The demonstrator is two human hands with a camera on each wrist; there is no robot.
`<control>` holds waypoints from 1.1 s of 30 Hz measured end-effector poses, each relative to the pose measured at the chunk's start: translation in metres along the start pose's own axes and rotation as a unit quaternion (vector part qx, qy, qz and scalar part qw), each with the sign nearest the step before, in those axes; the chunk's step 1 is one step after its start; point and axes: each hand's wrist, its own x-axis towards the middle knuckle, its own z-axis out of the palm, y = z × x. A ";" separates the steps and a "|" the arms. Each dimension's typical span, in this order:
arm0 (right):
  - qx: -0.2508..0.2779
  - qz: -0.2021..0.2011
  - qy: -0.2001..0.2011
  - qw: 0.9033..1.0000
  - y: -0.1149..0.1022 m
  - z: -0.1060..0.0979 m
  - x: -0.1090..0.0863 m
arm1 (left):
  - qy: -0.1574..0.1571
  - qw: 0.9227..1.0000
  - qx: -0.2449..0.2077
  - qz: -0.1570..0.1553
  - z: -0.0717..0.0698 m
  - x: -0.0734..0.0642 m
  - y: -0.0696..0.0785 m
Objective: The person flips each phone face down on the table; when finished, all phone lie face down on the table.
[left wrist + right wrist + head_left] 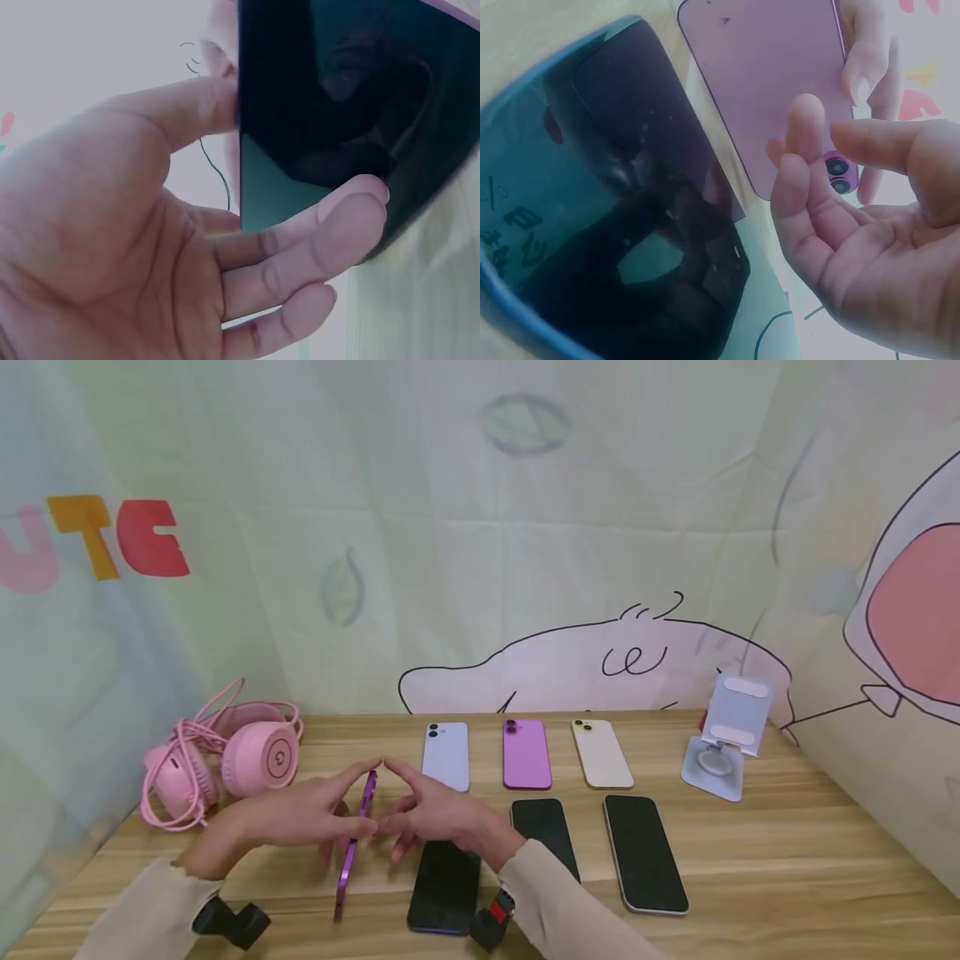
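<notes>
A purple smartphone stands on edge above the table, and my left hand holds it. In the left wrist view, the thumb of my left hand meets the edge of the phone and its fingers lie by the dark screen. My right hand is beside the phone's back, its index fingertip close to the left one. In the right wrist view, my right hand has loosely bent fingers in front of the pink-purple back, near the camera lenses; contact cannot be told.
A dark-screened phone lies under my right forearm, with two more, one black and one silver-edged, to its right. Behind are pale blue, purple and cream phones. Pink headphones sit left, a folding stand right.
</notes>
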 end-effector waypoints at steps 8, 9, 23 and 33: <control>-0.019 0.025 -0.033 0.999 0.000 0.003 -0.002 | -0.001 1.000 -0.006 0.001 -0.004 -0.002 -0.002; -0.019 0.027 -0.036 0.999 0.000 0.004 -0.002 | 0.002 1.000 -0.004 0.001 -0.005 -0.003 -0.002; -0.025 0.033 -0.046 0.998 0.001 0.006 -0.001 | 0.003 0.999 -0.004 -0.044 -0.013 -0.011 -0.004; -0.034 0.027 -0.049 0.998 0.003 0.008 -0.001 | -0.010 0.998 0.002 -0.054 -0.013 -0.011 -0.009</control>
